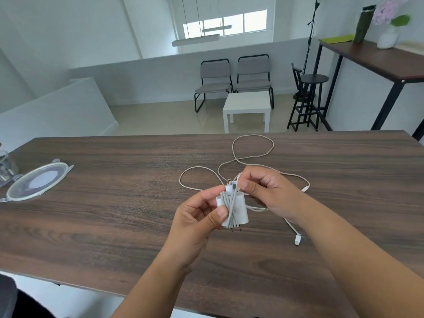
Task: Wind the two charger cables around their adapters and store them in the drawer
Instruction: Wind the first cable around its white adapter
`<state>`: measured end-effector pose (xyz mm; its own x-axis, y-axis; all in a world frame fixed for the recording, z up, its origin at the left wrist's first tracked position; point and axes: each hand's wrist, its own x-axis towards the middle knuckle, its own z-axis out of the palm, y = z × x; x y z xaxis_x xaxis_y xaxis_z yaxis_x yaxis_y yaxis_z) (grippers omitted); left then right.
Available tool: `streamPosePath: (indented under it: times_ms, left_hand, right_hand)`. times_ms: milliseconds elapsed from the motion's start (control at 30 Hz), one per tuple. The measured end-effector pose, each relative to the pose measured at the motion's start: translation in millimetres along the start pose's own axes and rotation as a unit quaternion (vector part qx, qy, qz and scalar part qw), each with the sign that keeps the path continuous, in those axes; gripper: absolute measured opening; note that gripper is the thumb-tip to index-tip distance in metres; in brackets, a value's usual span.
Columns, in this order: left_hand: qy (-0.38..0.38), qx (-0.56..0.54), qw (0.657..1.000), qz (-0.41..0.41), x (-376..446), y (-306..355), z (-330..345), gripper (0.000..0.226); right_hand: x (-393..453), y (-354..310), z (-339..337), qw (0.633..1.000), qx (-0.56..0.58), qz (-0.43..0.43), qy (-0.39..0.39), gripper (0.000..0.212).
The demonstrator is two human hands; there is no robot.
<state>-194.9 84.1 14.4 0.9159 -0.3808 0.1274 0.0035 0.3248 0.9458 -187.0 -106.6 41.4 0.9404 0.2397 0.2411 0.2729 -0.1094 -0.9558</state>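
Observation:
My left hand grips a white adapter above the dark wooden table, prongs pointing down. A grey-white cable is wound several times around the adapter. My right hand pinches the cable's end at the adapter's top. A second, beige cable lies in loose loops on the table behind my hands, and its white plug rests to the right of the adapter. Its adapter is hidden behind my hands, if it is there at all. No drawer is in view.
A clear round lid and part of a glass container sit at the table's left edge. Beyond the table stand two chairs, a small white table, a black stool and a high side table.

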Motion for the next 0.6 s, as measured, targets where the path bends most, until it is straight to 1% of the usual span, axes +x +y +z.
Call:
streamPosePath:
  times_ms: [67,133,200,233,267,300,367,400,433,500,600]
  left_hand:
    - [-0.011,-0.017,1.000,0.002,0.0,-1.7,-0.5,0.059]
    - [-0.021,-0.057,0.998,-0.001,0.2,-2.5,1.2,0.059]
    - [-0.012,-0.104,0.994,-0.008,1.3,-1.5,4.8,0.053]
    - [0.005,-0.124,0.992,-0.014,2.3,-1.0,6.6,0.047]
    - [0.025,-0.138,0.990,-0.019,3.5,-0.8,8.4,0.044]
    - [0.044,-0.142,0.989,-0.021,4.7,-0.9,10.0,0.042]
    - [0.083,-0.115,0.990,-0.012,8.1,-2.5,11.5,0.031]
    - [0.096,-0.088,0.991,-0.004,9.3,-2.3,12.1,0.028]
    - [0.105,-0.060,0.993,0.004,10.3,-2.0,12.1,0.029]
    - [0.108,-0.024,0.994,0.020,11.8,-0.8,11.9,0.036]
    - [0.103,-0.010,0.994,0.035,12.9,-5.1,11.9,0.038]
  right_hand:
    - [-2.3,6.1,3.2,0.998,0.057,0.025,-0.001,0.021]
    - [-5.8,10.9,10.0,0.992,0.116,0.041,0.019,0.026]
    - [-9.6,12.7,20.8,0.986,0.150,0.060,0.051,0.022]
    - [-11.4,13.2,26.7,0.984,0.150,0.070,0.070,0.018]
    - [-13.5,13.4,32.1,0.985,0.130,0.071,0.089,0.016]
    - [-16.2,14.7,35.8,0.988,0.084,0.064,0.108,0.016]
    - [-21.4,14.6,39.4,0.987,-0.051,0.054,0.140,0.030]
    - [-24.2,11.8,40.5,0.982,-0.118,0.051,0.141,0.036]
    - [-26.3,9.7,41.2,0.975,-0.167,0.049,0.136,0.039]
    - [-28.2,6.6,41.9,0.970,-0.203,0.046,0.126,0.036]
    - [-29.6,1.0,40.6,0.973,-0.199,0.053,0.107,0.028]
